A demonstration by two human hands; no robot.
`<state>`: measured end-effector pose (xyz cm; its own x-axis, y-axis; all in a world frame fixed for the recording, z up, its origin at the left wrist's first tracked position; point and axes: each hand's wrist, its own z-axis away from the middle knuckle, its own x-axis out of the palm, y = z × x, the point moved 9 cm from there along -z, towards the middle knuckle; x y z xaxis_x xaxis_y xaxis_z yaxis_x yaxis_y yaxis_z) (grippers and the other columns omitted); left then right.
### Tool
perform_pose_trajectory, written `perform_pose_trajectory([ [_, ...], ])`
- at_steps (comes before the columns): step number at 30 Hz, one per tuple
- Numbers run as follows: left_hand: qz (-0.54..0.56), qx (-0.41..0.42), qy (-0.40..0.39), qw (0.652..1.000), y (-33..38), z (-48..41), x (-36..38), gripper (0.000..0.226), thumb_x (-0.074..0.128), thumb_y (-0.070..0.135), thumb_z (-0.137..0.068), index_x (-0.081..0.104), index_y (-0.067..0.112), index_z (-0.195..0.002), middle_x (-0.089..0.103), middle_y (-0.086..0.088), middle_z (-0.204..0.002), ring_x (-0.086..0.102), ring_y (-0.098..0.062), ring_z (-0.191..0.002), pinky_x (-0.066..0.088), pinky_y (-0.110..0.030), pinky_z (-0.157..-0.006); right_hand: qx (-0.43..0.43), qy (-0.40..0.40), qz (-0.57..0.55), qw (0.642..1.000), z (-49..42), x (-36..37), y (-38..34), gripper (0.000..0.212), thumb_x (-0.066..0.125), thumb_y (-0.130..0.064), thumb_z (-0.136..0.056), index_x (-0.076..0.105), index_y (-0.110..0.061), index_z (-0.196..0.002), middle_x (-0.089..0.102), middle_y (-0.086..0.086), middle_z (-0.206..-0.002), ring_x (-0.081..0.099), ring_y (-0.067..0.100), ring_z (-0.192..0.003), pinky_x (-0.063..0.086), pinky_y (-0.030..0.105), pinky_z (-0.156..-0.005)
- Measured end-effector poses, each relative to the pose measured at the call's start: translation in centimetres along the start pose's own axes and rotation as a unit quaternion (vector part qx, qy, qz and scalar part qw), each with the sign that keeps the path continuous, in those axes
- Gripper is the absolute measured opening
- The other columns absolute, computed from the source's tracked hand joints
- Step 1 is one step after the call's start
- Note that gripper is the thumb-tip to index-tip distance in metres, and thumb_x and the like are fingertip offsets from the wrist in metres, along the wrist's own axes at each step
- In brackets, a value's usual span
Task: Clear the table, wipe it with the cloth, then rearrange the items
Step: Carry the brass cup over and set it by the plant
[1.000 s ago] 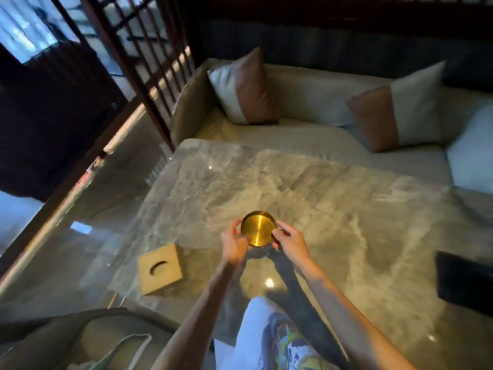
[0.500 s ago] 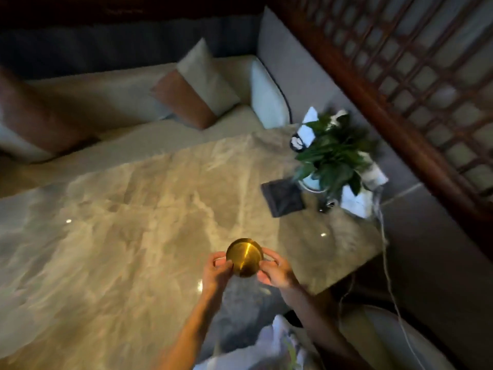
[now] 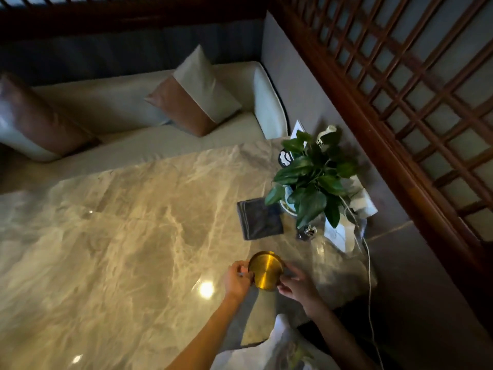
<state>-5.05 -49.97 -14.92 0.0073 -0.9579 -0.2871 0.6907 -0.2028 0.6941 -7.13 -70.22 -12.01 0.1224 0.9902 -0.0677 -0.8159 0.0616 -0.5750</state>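
A round gold metal dish (image 3: 266, 270) is held just above the marble table (image 3: 120, 236) near its right end. My left hand (image 3: 237, 280) grips its left rim and my right hand (image 3: 294, 284) grips its right rim. A folded dark grey cloth (image 3: 259, 218) lies flat on the table beyond the dish. To the right of the cloth stands a green potted plant (image 3: 312, 177) in a pale pot.
White papers (image 3: 344, 231) and a small glass item (image 3: 306, 232) sit by the plant at the table's right edge, with a white cable (image 3: 369, 276) hanging down. A cream bench with cushions (image 3: 194, 94) lies beyond the table. A wooden lattice screen (image 3: 413, 89) stands on the right.
Both hands have carried the gold dish from the table's left part toward the right end, and my view has turned right. The wooden box on the left is out of view.
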Motion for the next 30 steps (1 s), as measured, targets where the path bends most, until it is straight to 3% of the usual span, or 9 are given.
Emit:
perform_pose_trajectory([
  [3, 0.019, -0.009, 0.038, 0.999, 2.6, 1.1, 2.6, 0.02, 0.059, -0.004, -0.071, 0.068, 0.004, -0.087, 0.069, -0.018, -0.084, 0.067, -0.037, -0.084, 0.057, -0.052, -0.076, -0.011, -0.036, 0.062, 0.997, -2.7, -2.5, -2.5, 0.045, 0.056, 0.003, -0.091, 0.052, -0.011, -0.134, 0.06, 0.015, -0.107, 0.062, 0.027, -0.093, 0.057, 0.031, -0.07],
  [7, 0.051, -0.022, 0.082, 0.995, 6.2, 1.2, 3.2, 0.031, 0.053, -0.008, -0.077, 0.06, 0.022, -0.083, 0.066, -0.015, -0.085, 0.063, -0.032, -0.078, 0.054, -0.05, -0.076, -0.014, -0.045, 0.088, 0.995, -4.8, -2.6, -6.7, 0.043, 0.054, 0.009, -0.091, 0.052, -0.005, -0.132, 0.06, 0.009, -0.086, 0.058, 0.021, -0.074, 0.051, 0.032, -0.063],
  [11, 0.049, -0.002, 0.131, 0.99, 9.1, -3.8, 0.4, 0.033, 0.06, 0.002, -0.079, 0.058, 0.034, -0.088, 0.07, -0.009, -0.095, 0.069, -0.029, -0.083, 0.057, -0.05, -0.079, -0.051, -0.056, 0.056, 0.996, -6.9, 2.1, -12.2, 0.033, 0.05, 0.009, -0.092, 0.057, -0.01, -0.118, 0.059, 0.011, -0.08, 0.054, 0.017, -0.065, 0.048, 0.019, -0.044],
  [14, 0.047, 0.019, 0.15, 0.987, 15.1, -6.2, -3.1, 0.025, 0.062, 0.006, -0.085, 0.061, 0.019, -0.106, 0.068, -0.009, -0.105, 0.066, -0.024, -0.091, 0.056, -0.041, -0.086, -0.074, -0.066, 0.04, 0.994, -9.2, 6.7, -16.8, 0.032, 0.054, -0.003, -0.093, 0.062, -0.02, -0.119, 0.064, 0.009, -0.101, 0.062, 0.018, -0.083, 0.056, 0.024, -0.062],
  [17, 0.039, 0.039, 0.126, 0.99, 20.1, -10.2, -4.7, 0.03, 0.058, 0.005, -0.089, 0.058, 0.009, -0.119, 0.067, -0.011, -0.11, 0.066, -0.027, -0.096, 0.056, -0.039, -0.087, -0.097, -0.059, 0.037, 0.993, -11.5, 10.0, -21.4, 0.026, 0.053, -0.008, -0.095, 0.062, -0.031, -0.104, 0.066, -0.001, -0.1, 0.062, 0.014, -0.093, 0.054, 0.036, -0.085],
  [20, 0.034, 0.043, 0.095, 0.994, 23.6, -16.0, -4.8, 0.03, 0.056, 0.003, -0.09, 0.058, 0.007, -0.12, 0.066, -0.008, -0.11, 0.065, -0.027, -0.101, 0.053, -0.036, -0.089, -0.134, -0.012, 0.085, 0.987, -17.2, 11.3, -25.0, 0.046, 0.049, -0.006, -0.08, 0.063, -0.034, -0.114, 0.07, 0.006, -0.114, 0.064, 0.021, -0.105, 0.054, 0.046, -0.097],
  [24, 0.016, 0.063, 0.047, 0.997, 25.6, -24.6, -2.3, 0.027, 0.054, 0.004, -0.089, 0.064, 0.006, -0.114, 0.069, -0.012, -0.106, 0.063, -0.028, -0.101, 0.051, -0.036, -0.086, -0.133, 0.074, 0.189, 0.97, -20.9, 10.8, -30.8, 0.071, 0.041, -0.017, -0.068, 0.052, -0.018, -0.137, 0.059, 0.015, -0.136, 0.056, 0.034, -0.122, 0.046, 0.042, -0.103],
  [27, 0.013, 0.079, 0.01, 0.997, 25.5, -29.3, 0.7, 0.021, 0.051, 0.002, -0.089, 0.068, 0.007, -0.099, 0.067, -0.008, -0.091, 0.061, -0.023, -0.087, 0.047, -0.031, -0.074, -0.125, 0.114, 0.223, 0.96, -23.6, 10.2, -32.8, 0.062, 0.042, -0.011, -0.081, 0.045, -0.02, -0.143, 0.054, 0.016, -0.139, 0.052, 0.036, -0.126, 0.044, 0.043, -0.105],
  [30, 0.004, 0.073, 0.005, 0.997, 23.7, -32.7, 3.2, 0.024, 0.051, 0.007, -0.082, 0.07, 0.01, -0.097, 0.072, -0.009, -0.093, 0.066, -0.024, -0.086, 0.054, -0.038, -0.076, -0.118, 0.136, 0.244, 0.953, -26.9, 9.3, -32.7, 0.053, 0.043, 0.0, -0.083, 0.055, -0.018, -0.132, 0.061, 0.018, -0.126, 0.059, 0.036, -0.114, 0.05, 0.041, -0.096],
])
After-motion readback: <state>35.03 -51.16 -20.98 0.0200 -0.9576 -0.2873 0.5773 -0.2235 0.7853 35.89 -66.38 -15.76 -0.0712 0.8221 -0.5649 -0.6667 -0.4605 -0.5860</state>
